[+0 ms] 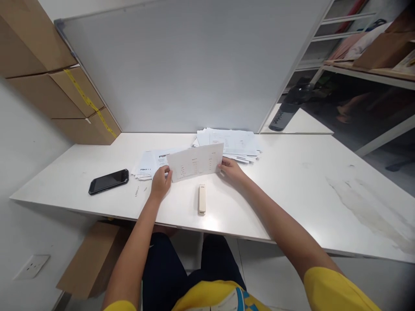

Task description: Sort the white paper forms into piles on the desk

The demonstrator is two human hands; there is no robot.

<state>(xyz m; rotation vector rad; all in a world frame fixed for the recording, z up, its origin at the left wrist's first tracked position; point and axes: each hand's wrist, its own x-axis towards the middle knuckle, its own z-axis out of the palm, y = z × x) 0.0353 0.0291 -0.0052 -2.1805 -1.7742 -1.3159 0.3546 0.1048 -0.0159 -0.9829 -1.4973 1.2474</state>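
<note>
Between my two hands, a printed sheet of paper (196, 163) is held up on its long edge just above the white table. My left hand (161, 183) pinches its left end, thumb in front. At the other end my right hand (231, 169) grips the right edge. A cream stapler (202, 199) lies lengthwise on the table below the sheet, touched by neither hand. Behind the sheet rests a stack of printed papers (236, 142). Another pile of papers (147, 162) sits beyond my left hand, partly covered by the held sheet.
On the left of the table (292, 194) lies a black phone (109, 181). Cardboard boxes (94, 127) are stacked at the back left. A whiteboard (194, 65) stands along the back edge. A dark bottle (290, 106) is at the back right.
</note>
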